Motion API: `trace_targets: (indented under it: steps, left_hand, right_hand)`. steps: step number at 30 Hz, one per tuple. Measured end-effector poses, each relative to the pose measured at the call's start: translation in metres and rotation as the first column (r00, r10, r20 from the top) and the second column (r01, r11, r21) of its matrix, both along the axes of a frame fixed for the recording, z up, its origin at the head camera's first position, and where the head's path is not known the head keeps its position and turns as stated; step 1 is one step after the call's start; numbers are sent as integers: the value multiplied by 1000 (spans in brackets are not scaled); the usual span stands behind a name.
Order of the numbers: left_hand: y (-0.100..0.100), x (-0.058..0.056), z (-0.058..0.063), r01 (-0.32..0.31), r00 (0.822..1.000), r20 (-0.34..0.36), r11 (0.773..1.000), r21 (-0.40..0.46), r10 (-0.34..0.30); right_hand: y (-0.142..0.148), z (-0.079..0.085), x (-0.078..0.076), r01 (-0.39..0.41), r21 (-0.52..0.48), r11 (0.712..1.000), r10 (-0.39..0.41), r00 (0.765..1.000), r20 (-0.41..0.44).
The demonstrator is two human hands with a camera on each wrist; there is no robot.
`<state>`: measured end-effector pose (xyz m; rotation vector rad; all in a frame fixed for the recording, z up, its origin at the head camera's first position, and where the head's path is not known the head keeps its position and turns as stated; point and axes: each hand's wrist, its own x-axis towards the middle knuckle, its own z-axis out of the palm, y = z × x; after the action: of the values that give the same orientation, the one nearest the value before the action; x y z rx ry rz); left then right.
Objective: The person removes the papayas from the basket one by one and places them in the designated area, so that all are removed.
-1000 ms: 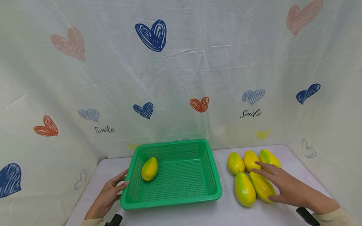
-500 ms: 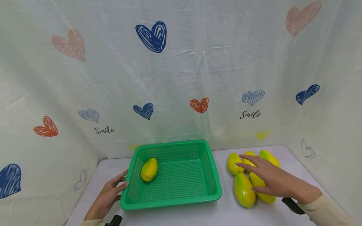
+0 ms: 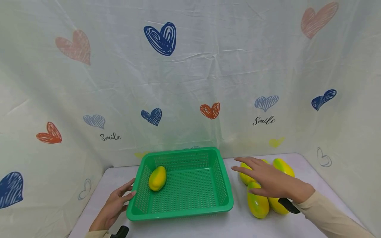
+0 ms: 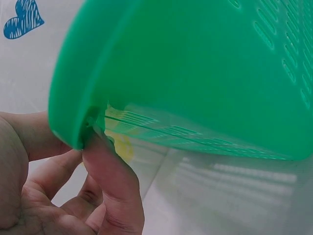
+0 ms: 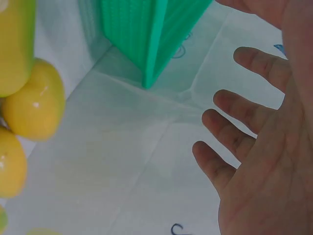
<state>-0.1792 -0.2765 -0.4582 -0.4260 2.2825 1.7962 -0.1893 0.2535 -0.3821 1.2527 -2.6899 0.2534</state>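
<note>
A green plastic basket (image 3: 182, 215) with perforated walls stands on the table, one yellow mango (image 3: 157, 178) lying in its left part. The left hand (image 3: 112, 205) holds the basket's left rim; the left wrist view shows its fingers (image 4: 115, 181) pinching the rim's edge. To the right of the basket, several yellow-green mangoes (image 3: 257, 205) lie in a cluster. Above them hovers the right hand (image 3: 269, 180), fingers spread and straight, holding nothing. It partly hides the cluster in the head view. The right wrist view shows its palm facing away from the fruit (image 5: 36, 103) at the left.
A white cloth covers the table (image 3: 205, 228). Behind it and at both sides hangs a pale curtain (image 3: 190, 76) printed with hearts. A strip of table separates the basket from the fruit.
The right hand has moved left across the mangoes, toward the basket, its fingers still spread. The left hand, basket and mangoes have stayed in place.
</note>
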Motion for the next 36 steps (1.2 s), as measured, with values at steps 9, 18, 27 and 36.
trace_targets:
  steps: [9,18,27,36]
  left_hand:
    - [0,-2,-1,-11,1000,7,1000,1,11]
    - [1,-2,0,-25,1000,19,1000,1,24]
    - [1,-2,0,-28,999,22,1000,6,27]
    - [1,-1,0,-27,999,24,1000,4,27]
  right_hand:
    - [-28,6,-11,-58,29,998,58,998,-8]
    - [-53,6,-22,-137,64,989,139,990,-33]
    - [-84,4,-31,-153,110,982,149,988,40]
    - [-110,-1,-36,-173,147,974,168,985,52]
